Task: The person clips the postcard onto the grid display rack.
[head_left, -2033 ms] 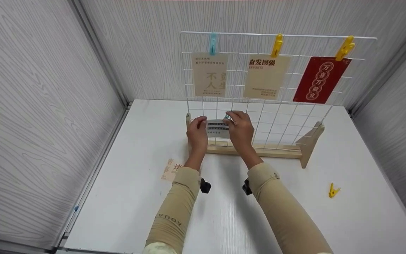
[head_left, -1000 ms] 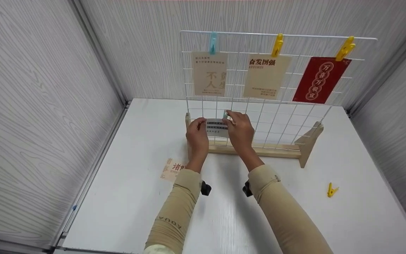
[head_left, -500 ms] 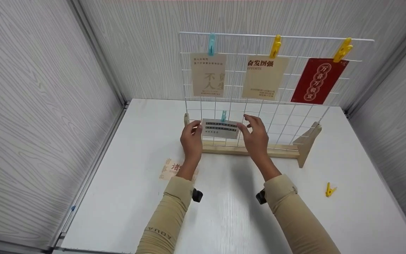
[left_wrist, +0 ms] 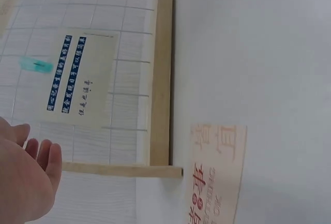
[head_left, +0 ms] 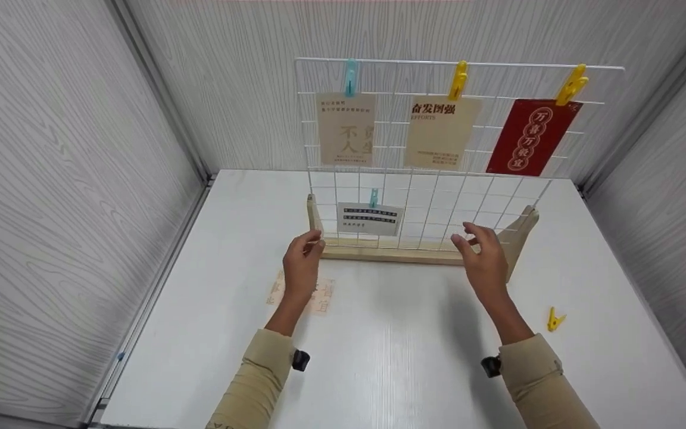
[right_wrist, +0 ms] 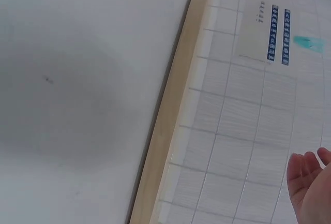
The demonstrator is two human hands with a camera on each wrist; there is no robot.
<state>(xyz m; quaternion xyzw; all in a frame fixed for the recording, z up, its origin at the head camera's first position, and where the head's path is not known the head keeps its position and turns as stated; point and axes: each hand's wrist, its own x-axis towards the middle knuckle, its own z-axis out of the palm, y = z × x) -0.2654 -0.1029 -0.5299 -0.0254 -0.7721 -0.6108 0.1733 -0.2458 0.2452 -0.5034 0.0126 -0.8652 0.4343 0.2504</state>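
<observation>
A pale card (head_left: 370, 221) with dark text bands hangs low on the white wire grid (head_left: 432, 196), under a light blue clothespin (head_left: 374, 197). My left hand (head_left: 302, 262) is apart from it at the lower left, fingers loosely bent and holding nothing. Below that hand a beige card with red characters (head_left: 323, 298) lies on the table, partly covered by the wrist. My right hand (head_left: 486, 259) hovers in front of the grid's lower right, thumb and fingers spread with nothing between them. A yellow clothespin (head_left: 555, 319) lies on the table to its right.
Along the grid's top hang a beige card (head_left: 346, 134) under a blue clothespin, a cream card (head_left: 440, 136) and a red card (head_left: 533, 137) under yellow ones. The wooden base (head_left: 390, 253) stands on the white table (head_left: 396, 357), between grey wood-grain walls.
Both hands have let go of the pale card and blue clothespin, which stay on the grid. They have drawn back toward the front and apart, left hand leftward, right hand rightward.
</observation>
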